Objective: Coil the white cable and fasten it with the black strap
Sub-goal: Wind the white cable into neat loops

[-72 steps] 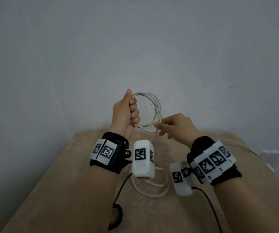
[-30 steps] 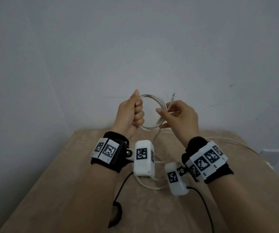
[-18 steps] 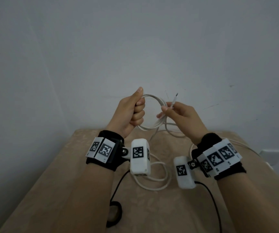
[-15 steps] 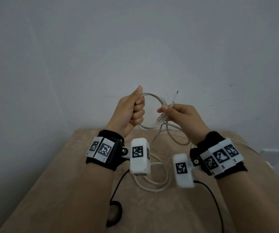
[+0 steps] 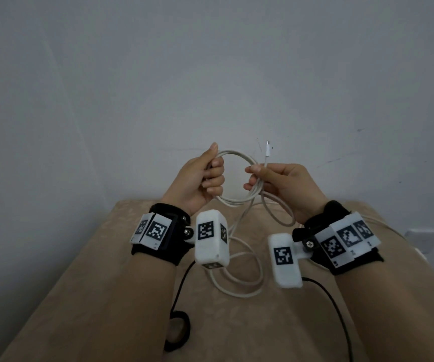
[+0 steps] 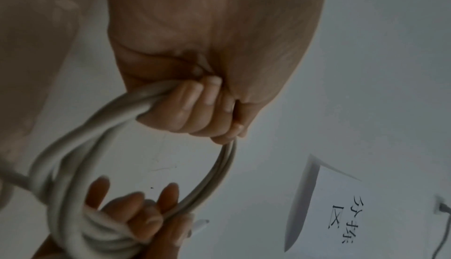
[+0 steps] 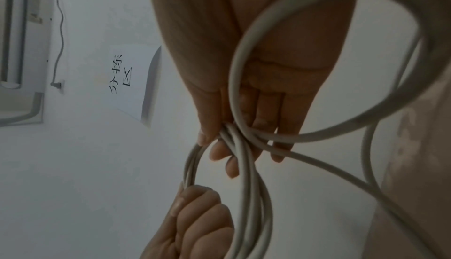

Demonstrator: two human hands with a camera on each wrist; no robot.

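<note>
The white cable (image 5: 239, 202) is wound into a small coil held up in front of the wall. My left hand (image 5: 205, 176) grips the coil's left side in a fist (image 6: 195, 106). My right hand (image 5: 265, 178) pinches the coil's right side, thumb on top (image 7: 219, 139). The cable's plug end (image 5: 268, 150) sticks up above my right hand. A loose loop hangs from the right hand, and more slack (image 5: 239, 280) lies on the table. The black strap (image 5: 178, 333) lies curled on the table near my left forearm.
The beige table (image 5: 249, 330) stands against a grey wall. White camera boxes hang from both wrists (image 5: 210, 239), with black leads trailing over the table. A white socket (image 5: 423, 239) is on the wall at the right. A paper sign (image 6: 336, 218) hangs on the wall.
My right hand has brought another turn of cable up to the coil and now pinches it there. The plug end has risen above that hand. The left hand kept its grip.
</note>
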